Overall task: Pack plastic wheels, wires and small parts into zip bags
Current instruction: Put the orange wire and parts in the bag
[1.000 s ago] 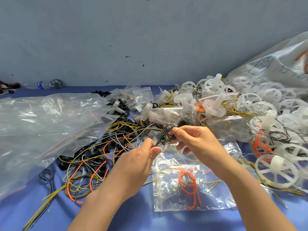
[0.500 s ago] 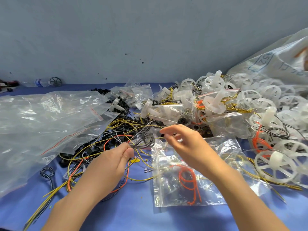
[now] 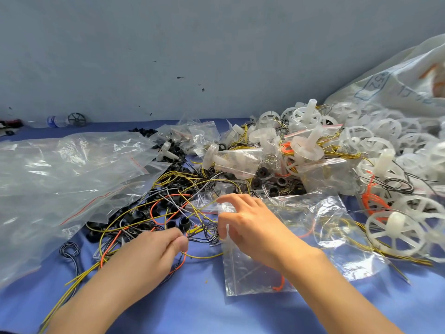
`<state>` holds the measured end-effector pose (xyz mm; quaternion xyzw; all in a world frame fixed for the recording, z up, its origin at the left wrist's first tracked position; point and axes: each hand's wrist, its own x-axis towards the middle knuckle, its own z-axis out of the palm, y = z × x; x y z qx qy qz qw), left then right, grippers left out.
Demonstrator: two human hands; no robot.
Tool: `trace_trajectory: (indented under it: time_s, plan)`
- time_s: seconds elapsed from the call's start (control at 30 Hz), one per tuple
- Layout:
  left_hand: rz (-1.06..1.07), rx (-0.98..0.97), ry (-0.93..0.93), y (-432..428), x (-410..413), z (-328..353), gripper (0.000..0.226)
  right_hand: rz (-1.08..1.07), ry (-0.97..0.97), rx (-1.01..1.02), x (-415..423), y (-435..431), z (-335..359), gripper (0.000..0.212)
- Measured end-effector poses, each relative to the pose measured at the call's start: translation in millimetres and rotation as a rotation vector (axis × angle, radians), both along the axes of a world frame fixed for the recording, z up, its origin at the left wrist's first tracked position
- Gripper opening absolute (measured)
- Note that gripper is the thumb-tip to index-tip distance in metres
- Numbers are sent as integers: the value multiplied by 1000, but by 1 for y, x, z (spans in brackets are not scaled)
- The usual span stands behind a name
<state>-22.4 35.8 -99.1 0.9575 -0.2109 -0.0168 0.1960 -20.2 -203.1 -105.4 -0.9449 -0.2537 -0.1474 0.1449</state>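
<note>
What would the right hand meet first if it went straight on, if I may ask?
Likely the wire tangle just beyond the right hand, left of the bag it holds; depth is unclear.

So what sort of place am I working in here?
Likely an informal hand-packing workspace: a blue-covered surface against a plain wall, heaped with white plastic wheels, loose wires and clear zip bags.
</note>
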Motion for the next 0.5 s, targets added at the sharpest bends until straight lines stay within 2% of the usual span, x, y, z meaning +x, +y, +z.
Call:
trace_trajectory:
  time_s: [0.07,0.17,0.23,0.33,0.4,0.5]
  plan:
    - [-36,-32,27,-4,-2,5,22,-7,1,78,1,-2,1,20]
    - [-62,-52,41,-11,-7,8,25,-18,-14,233,2,-7,3,23]
    - [-58,3,-27,-19,-8,8,28,-19,-33,334,3,-10,4,25]
    - [-53,145,-230,-30,-8,11,32,-25,-40,429,3,-13,5,26]
    - [-104,113,-303,-37,-8,12,30,-32,-36,457,2,-15,6,26]
    - [-203,30,-308,-48,-12,15,34,-54,-10,480,1,-16,6,27]
